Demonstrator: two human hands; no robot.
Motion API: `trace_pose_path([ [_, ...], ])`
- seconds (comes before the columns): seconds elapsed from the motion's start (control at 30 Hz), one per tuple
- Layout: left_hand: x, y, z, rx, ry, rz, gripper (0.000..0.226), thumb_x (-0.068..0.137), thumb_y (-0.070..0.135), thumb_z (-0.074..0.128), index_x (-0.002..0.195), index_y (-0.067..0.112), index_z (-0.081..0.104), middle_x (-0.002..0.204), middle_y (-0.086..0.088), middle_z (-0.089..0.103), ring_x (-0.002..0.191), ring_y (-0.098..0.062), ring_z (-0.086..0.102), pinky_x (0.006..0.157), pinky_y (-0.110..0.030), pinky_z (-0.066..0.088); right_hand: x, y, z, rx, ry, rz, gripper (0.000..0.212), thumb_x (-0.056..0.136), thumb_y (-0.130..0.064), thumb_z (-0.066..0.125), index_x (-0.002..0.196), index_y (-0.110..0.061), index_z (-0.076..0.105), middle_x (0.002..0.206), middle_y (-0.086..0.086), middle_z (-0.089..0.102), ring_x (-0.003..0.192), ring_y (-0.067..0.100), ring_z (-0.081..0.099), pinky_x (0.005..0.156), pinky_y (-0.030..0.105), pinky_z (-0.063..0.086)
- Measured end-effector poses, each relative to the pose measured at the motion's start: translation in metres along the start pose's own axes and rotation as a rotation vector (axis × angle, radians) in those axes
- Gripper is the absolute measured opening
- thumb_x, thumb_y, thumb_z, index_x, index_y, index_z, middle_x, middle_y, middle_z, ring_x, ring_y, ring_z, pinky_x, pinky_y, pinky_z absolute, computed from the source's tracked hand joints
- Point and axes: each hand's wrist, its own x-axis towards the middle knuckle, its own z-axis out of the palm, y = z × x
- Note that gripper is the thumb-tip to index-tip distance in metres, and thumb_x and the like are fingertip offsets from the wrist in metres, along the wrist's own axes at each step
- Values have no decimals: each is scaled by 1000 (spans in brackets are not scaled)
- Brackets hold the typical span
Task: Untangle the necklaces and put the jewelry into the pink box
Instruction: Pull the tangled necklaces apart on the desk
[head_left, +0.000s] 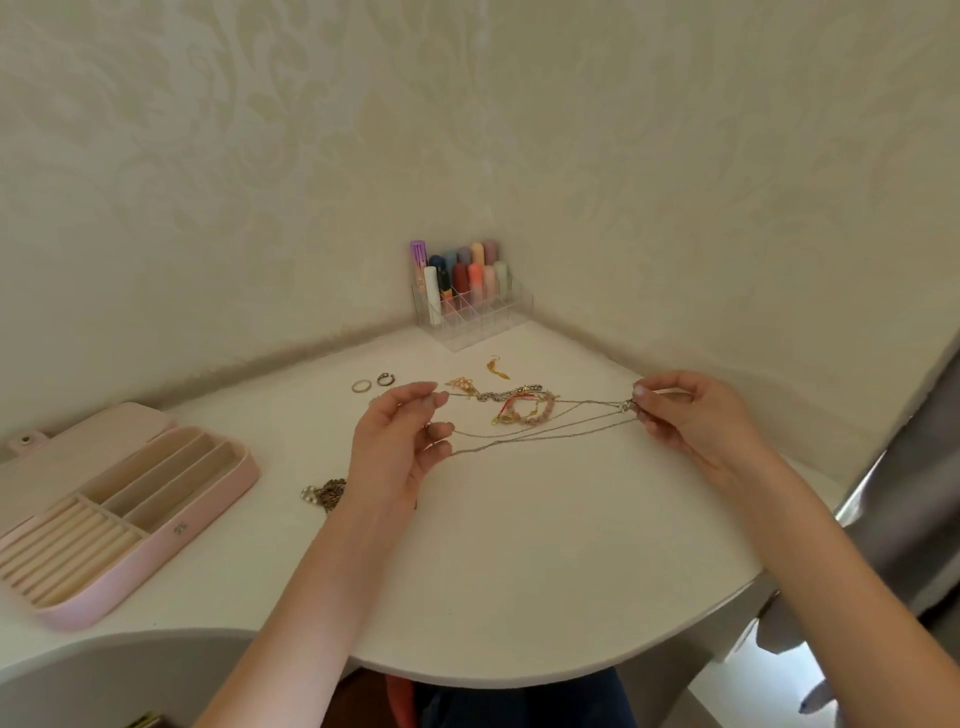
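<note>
Thin silver necklace chains (540, 428) are stretched in several strands above the white table between my two hands. My left hand (400, 441) holds the strands' left ends between thumb and fingers. My right hand (685, 415) pinches the right ends where a small pendant (629, 405) hangs. The pink box (208, 512) lies open at the left, its compartments bare. On the table behind the chains lie a pink bead bracelet (524, 413), gold earrings (462, 385), a further gold earring (497, 367), two rings (371, 383), and a dark chain bundle (324, 492) by my left wrist.
A clear organizer with several lipsticks (467, 291) stands in the wall corner. The white table (519, 561) curves at its front edge. A grey curtain (914, 493) hangs at the right. The box's lid (78, 441) lies flat behind it.
</note>
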Motion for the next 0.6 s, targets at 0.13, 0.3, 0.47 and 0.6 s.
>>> trace_pose_path([
  [0.13, -1, -10, 10, 123, 68, 63, 16, 94, -6, 47, 97, 5, 58, 86, -9, 64, 53, -11, 64, 49, -22, 53, 3, 7, -1, -51, 82, -95, 10, 89, -1, 62, 88, -11, 58, 70, 11, 55, 52, 10, 60, 54, 18, 54],
  [0.3, 0, -21, 10, 297, 83, 112, 18, 93, -7, 46, 90, 7, 56, 83, -13, 62, 67, -17, 63, 50, -21, 52, 5, 6, 1, 252, 89, -52, 13, 94, 1, 51, 95, -12, 48, 75, 7, 51, 48, 10, 63, 49, 21, 54],
  [0.47, 2, -28, 6, 510, 85, 112, 15, 85, -5, 61, 96, 5, 59, 72, -8, 71, 63, -17, 68, 69, -25, 57, 9, 9, -5, 17, 221, -111, 16, 90, 2, 57, 99, -8, 48, 73, 10, 50, 38, 6, 53, 40, 18, 46],
  [0.6, -6, -28, 13, 867, 95, 295, 14, 80, 2, 66, 86, 14, 67, 67, 2, 71, 63, -4, 65, 62, -5, 44, 15, 18, -6, -537, 281, -319, 16, 88, 3, 56, 94, -11, 50, 76, 11, 57, 57, 18, 57, 51, 26, 41],
])
